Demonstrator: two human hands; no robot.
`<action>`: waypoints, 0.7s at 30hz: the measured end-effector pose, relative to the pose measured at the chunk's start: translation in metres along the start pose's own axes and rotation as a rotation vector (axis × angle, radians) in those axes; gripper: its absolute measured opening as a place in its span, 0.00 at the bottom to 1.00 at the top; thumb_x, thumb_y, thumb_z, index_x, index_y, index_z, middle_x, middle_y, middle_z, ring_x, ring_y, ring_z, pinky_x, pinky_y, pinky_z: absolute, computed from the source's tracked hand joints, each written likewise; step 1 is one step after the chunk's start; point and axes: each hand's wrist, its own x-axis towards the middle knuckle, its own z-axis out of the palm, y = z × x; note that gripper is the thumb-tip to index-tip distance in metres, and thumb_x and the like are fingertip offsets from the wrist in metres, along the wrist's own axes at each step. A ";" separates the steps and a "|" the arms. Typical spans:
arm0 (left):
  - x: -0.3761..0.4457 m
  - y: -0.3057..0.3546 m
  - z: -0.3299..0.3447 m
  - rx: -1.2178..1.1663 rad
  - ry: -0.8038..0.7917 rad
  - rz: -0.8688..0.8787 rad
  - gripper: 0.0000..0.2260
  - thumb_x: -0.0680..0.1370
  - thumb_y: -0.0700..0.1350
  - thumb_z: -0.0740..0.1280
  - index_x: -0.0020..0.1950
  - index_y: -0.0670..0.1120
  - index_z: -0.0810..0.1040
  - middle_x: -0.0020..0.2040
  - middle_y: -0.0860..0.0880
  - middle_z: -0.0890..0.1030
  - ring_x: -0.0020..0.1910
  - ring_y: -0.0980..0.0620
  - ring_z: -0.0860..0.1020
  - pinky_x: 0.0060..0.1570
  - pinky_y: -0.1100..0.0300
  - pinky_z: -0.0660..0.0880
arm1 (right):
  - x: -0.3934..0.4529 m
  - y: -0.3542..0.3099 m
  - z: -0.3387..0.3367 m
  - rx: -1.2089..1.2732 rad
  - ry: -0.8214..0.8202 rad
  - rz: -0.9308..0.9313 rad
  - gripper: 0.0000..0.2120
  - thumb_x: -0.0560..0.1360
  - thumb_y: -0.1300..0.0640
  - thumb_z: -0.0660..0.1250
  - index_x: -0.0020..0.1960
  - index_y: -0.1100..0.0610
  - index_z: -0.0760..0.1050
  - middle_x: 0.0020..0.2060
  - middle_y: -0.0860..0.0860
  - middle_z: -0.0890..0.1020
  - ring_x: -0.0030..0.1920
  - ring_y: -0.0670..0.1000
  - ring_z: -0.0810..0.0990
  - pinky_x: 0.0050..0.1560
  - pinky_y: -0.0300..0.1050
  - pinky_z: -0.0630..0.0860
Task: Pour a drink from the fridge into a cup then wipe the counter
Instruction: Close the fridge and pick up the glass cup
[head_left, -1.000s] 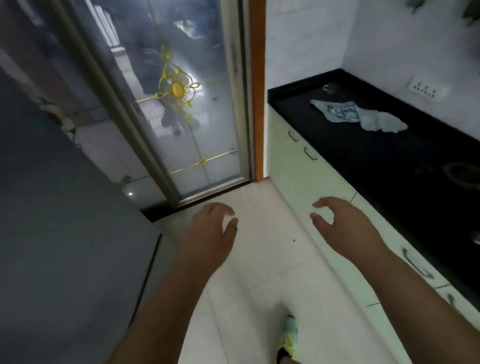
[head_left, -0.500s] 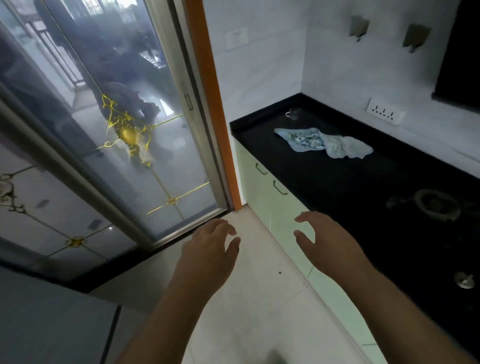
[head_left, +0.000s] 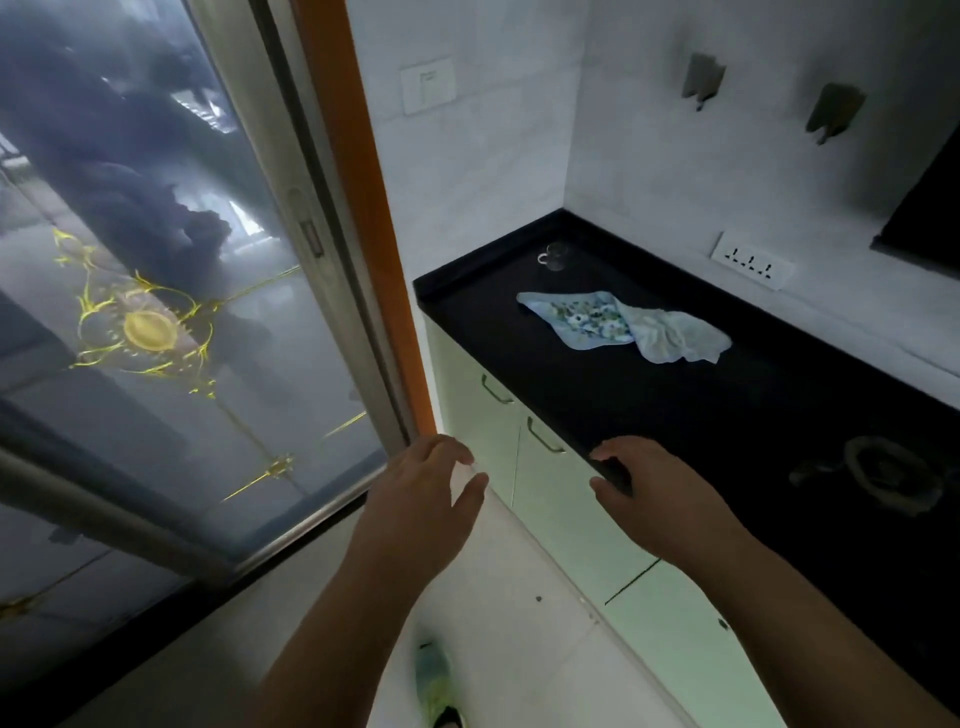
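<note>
We face a tall glass sliding door (head_left: 156, 291) with gold ornament, filling the view from nine to eleven o'clock, its orange frame (head_left: 358, 208) running down toward the centre. At two to four o'clock stretches the black counter (head_left: 649, 410), set into a white-tiled corner, with pale green cabinet doors (head_left: 566, 499) below its front edge. The white floor (head_left: 519, 623) spreads at six o'clock, where the toe of our shoe (head_left: 436, 680) shows.

Our two bare forearms reach forward from the bottom edge. Our left hand (head_left: 421, 499) hangs over the floor near the foot of the door frame, fingers loosely spread and curled, holding nothing. Our right hand (head_left: 660, 499) hovers at the counter's front edge, fingers likewise spread and empty; whether the fingertips touch the counter we cannot tell.

On the counter at one o'clock lies a crumpled blue cloth (head_left: 623, 327) with a flowered patch. Just beyond it, toward the far corner, stands a small clear glass cup (head_left: 555, 255) with a handle, apart from the cloth. A white socket strip (head_left: 750, 259) sits on the wall at two o'clock, and a round dark object (head_left: 883, 473), unclear in shape, rests on the counter at three o'clock.
</note>
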 end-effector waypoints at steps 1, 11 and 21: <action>0.018 -0.008 -0.005 0.000 -0.011 0.017 0.14 0.84 0.57 0.65 0.65 0.53 0.77 0.65 0.56 0.77 0.63 0.55 0.76 0.62 0.60 0.73 | 0.015 -0.009 0.000 0.009 0.016 0.009 0.17 0.80 0.49 0.70 0.68 0.49 0.77 0.68 0.47 0.78 0.62 0.49 0.80 0.63 0.45 0.76; 0.180 -0.064 -0.032 -0.014 -0.138 0.086 0.11 0.84 0.57 0.65 0.64 0.55 0.76 0.64 0.57 0.75 0.59 0.56 0.77 0.61 0.57 0.75 | 0.139 -0.061 0.016 0.058 0.035 0.144 0.23 0.80 0.47 0.71 0.73 0.49 0.73 0.72 0.49 0.75 0.68 0.51 0.77 0.67 0.47 0.74; 0.326 -0.068 -0.015 0.106 -0.221 0.150 0.13 0.82 0.53 0.67 0.65 0.52 0.79 0.65 0.53 0.76 0.63 0.53 0.75 0.63 0.53 0.76 | 0.286 -0.037 0.017 0.093 0.021 0.195 0.21 0.80 0.46 0.69 0.72 0.47 0.73 0.68 0.49 0.76 0.62 0.50 0.79 0.59 0.46 0.73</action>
